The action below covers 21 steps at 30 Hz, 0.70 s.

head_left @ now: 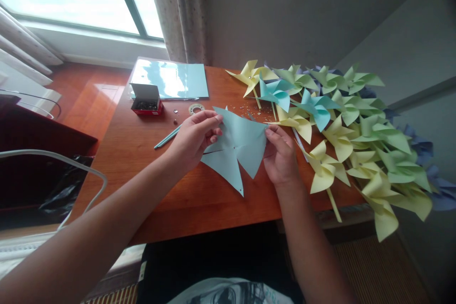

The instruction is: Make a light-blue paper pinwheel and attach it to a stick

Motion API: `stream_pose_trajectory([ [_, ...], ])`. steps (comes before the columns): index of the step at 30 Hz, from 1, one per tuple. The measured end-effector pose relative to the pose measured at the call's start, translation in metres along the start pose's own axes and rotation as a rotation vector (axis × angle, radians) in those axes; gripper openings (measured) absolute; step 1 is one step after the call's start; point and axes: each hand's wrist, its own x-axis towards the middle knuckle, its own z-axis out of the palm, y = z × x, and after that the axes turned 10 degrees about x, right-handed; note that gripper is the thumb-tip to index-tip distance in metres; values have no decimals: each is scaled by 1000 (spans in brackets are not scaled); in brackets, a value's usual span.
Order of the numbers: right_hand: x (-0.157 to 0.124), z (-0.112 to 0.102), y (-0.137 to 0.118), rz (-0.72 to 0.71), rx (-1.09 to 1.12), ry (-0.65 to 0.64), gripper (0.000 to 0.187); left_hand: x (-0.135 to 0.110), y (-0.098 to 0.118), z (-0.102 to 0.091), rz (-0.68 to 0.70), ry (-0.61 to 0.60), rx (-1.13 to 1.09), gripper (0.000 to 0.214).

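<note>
A light blue cut paper square, half folded into a pinwheel, is held above the wooden table. My left hand pinches its upper left flap between thumb and fingers. My right hand grips its right edge with curled fingers. A light blue stick lies on the table just left of my left hand.
A heap of finished yellow, green and blue pinwheels covers the table's right side. A small red box of pins, a tape roll and a stack of blue paper sit at the back. Small scattered bits lie near the middle.
</note>
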Motion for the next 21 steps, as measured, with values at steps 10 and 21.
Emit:
stream_pose_trajectory([
  [10, 4, -8, -2, -474, -282, 118, 15, -5, 2, 4, 280, 79, 382, 14],
  [21, 21, 22, -6, -299, -580, -381, 7, -9, -4, 8, 370, -161, 674, 3],
])
